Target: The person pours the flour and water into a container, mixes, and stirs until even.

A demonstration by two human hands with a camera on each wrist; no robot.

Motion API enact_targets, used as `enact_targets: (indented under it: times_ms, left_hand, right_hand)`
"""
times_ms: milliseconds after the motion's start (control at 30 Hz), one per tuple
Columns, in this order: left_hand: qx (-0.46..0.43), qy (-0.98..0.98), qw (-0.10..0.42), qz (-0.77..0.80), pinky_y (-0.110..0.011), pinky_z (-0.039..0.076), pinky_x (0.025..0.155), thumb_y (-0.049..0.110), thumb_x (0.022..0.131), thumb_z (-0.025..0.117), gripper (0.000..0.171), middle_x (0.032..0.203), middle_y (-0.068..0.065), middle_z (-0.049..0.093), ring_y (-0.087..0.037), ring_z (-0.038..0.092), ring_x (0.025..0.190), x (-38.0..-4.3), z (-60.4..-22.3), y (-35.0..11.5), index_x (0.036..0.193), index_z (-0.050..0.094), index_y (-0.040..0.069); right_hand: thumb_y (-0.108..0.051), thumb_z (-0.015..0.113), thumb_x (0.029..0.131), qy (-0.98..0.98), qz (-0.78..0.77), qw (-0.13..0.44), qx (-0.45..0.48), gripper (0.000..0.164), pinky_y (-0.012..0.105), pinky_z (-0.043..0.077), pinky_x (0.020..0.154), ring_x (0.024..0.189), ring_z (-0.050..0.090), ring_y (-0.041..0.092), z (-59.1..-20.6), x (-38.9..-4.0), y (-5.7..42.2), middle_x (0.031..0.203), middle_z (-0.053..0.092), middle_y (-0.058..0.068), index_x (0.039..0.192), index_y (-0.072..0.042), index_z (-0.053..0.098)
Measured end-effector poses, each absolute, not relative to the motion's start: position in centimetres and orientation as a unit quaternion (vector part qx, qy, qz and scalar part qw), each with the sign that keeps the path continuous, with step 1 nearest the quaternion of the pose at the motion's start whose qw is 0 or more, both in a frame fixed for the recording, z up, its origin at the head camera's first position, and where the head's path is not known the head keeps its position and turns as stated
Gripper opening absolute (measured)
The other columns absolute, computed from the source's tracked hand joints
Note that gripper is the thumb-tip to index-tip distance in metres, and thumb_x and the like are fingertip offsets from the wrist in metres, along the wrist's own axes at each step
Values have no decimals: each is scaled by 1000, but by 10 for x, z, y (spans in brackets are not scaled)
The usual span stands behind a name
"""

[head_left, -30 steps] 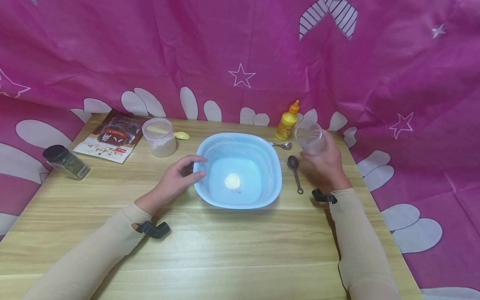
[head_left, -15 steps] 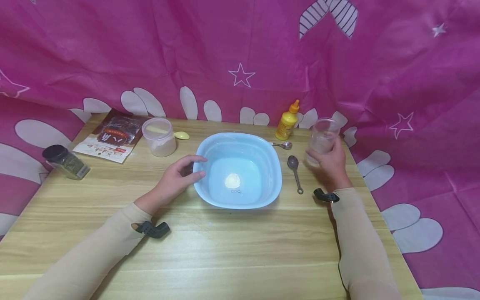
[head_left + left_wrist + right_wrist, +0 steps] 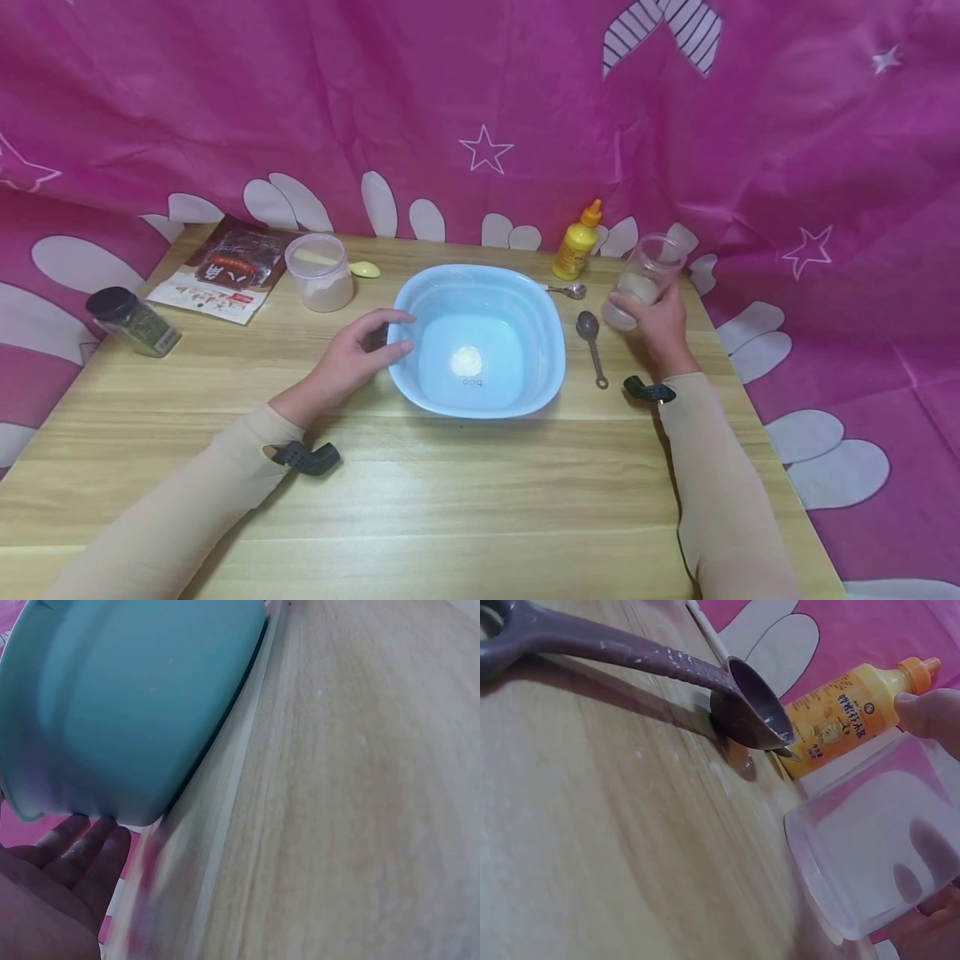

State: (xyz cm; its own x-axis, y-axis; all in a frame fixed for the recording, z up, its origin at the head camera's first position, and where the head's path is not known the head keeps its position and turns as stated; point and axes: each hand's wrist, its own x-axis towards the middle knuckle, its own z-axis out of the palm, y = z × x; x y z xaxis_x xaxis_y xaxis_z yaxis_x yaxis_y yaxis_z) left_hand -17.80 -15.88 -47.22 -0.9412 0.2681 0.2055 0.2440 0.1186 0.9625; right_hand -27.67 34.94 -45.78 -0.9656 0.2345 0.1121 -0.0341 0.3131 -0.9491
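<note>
A light-blue plastic basin with a shallow layer of clear liquid stands mid-table. My left hand grips its left rim, thumb and forefinger over the edge; in the left wrist view other fingers touch the outer wall. At the right, my right hand holds a clear plastic cup around its side. The cup's base is down at the tabletop, and something whitish shows inside it. A dark measuring spoon lies between basin and cup. Behind them stands a yellow squeeze bottle with an orange cap.
A metal spoon lies behind the basin's right side. To the left are a lidded tub of white powder, a yellow spoon, a brown-and-white packet and a black-capped jar of green flakes. A pink curtain hangs behind the table.
My right hand has carried the cup rightward, away from the squeeze bottle, and down to the tabletop. My left hand stays on the basin rim.
</note>
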Motion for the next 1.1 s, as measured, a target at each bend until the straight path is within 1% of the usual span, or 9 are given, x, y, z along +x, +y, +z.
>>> enact_targets:
  times_ms: [100,200,400,500,733,900,1000,1100]
  left_hand:
    - [171,746,9,644,-23,58,103,8,102,81,42,147,-14,68,-22,66,129,-178,-472,-159,143,71,6]
    - [174,743,9,646,-24,59,102,7,102,81,42,147,-15,68,-22,68,127,-178,-472,-159,143,71,6]
    - [176,742,12,647,-24,57,107,7,102,80,42,149,-14,67,-26,65,133,-177,-471,-158,143,70,6]
    - [174,743,12,646,-24,57,106,8,102,80,42,148,-15,67,-26,66,132,-177,-472,-158,143,70,6]
    - [172,741,9,649,-26,62,99,6,102,80,42,146,-19,67,-25,69,124,-176,-472,-159,143,70,4]
    - [169,744,3,647,-25,61,100,6,101,81,42,146,-17,68,-27,68,125,-176,-471,-159,142,71,5]
    - [173,740,6,651,-26,61,101,5,101,80,42,147,-17,67,-30,67,128,-177,-472,-159,143,70,4]
    - [176,737,9,653,-26,60,104,4,102,80,42,148,-17,66,-34,66,132,-176,-472,-157,143,70,3]
  right_hand:
    - [-28,99,87,-804,580,119,-61,93,43,46,124,139,56,25,-459,-278,348,154,57,9,163,-25,45]
    - [-29,99,88,-800,583,122,-65,92,41,47,122,137,56,24,-460,-279,347,152,57,9,163,-23,45]
    - [-27,97,89,-797,585,131,-67,90,39,48,120,136,55,24,-463,-280,346,152,56,10,163,-23,46]
    - [-27,97,90,-797,587,128,-63,92,40,47,121,138,55,25,-463,-281,346,154,55,12,165,-21,44]
    - [-29,95,92,-802,586,106,-53,99,44,42,128,145,50,29,-461,-281,344,163,50,14,171,-20,34]
    - [-27,94,93,-799,593,96,-45,99,44,39,129,146,50,28,-461,-281,343,161,51,14,170,-18,34]
    - [-26,94,93,-800,592,89,-41,98,45,38,129,146,50,28,-461,-278,344,160,51,13,171,-19,33]
    - [-30,93,94,-804,589,71,-42,98,48,34,131,149,47,28,-460,-273,347,162,49,11,171,-24,32]
